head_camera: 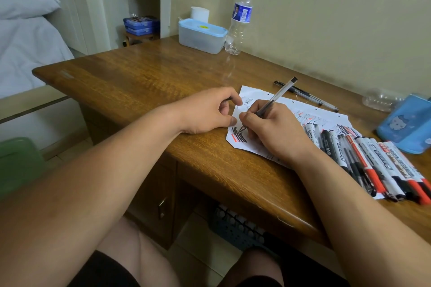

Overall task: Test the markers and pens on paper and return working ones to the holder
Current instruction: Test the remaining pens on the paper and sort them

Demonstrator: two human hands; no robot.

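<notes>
At the far left a bed (pixel 28 37) stands just beside the desk (pixel 144 72), whose rounded left corner points toward it. The left half of the wooden top is bare, giving wide room between that corner and the hands. The front edge runs diagonally down to the right. The left hand (pixel 205 112) rests on the wood near this edge, its fingers loosely curled and holding nothing, with the forefinger and thumb tips touching the left border of the paper (pixel 256 96). Behind it, against the wall, stand a clear box with a blue lid (pixel 201 36) and a plastic bottle (pixel 240 18) just beside it, both well apart from the hands. The paper is a white printed sheet with punched holes. Its torn lower left corner lies close to the desk's front edge and carries black and red test strokes. The right hand (pixel 275 130) lies on the sheet and pinches a clear-barrelled pen (pixel 277 95), which is tilted up and to the right with its tip on the black strokes. Two more pens (pixel 307 95) lie beyond the sheet. Next comes a row of markers (pixel 363 158), white-bodied with black or red caps, side by side on the paper's right part, their lower ends near the front edge. At the far right the blue holder (pixel 405 126) lies tipped on the desk.
</notes>
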